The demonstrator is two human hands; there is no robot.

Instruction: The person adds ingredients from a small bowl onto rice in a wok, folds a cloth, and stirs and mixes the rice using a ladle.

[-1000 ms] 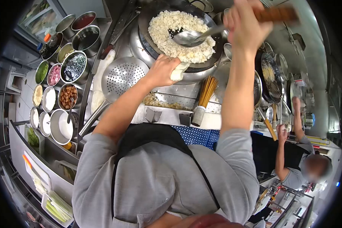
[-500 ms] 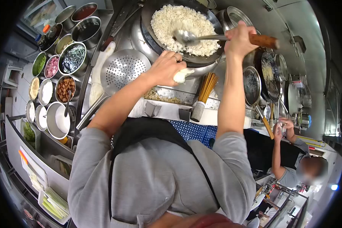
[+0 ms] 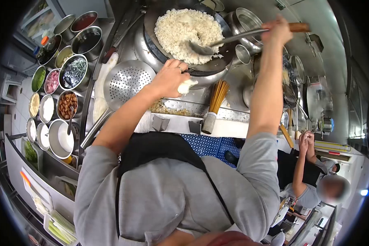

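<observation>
Nearest in, the brush lies at the bench's near edge, and the strainer sits off toward its left edge.

Then the left hand: fingers curled over a wad of cloth at the near left edge of the wok (can't tell what the thumb's doing under there). Good spot imo. A wok that wide and full looks heavy, stiff and probably hot, so I'd only grab the rim padded.

Ladle next: its bowl is against the rice on the side toward the wok's right edge, and the right hand is wrapped round the handle, wood end poking out past it. I'd guess it's rigid, fairly light bare, nose-heavy once loaded.

Farther in, the rice is heaped toward the wok's far left edge. Looks soft and clumpy, easy to mash, so use the ladle's curved back gently rather than its lip.
</observation>
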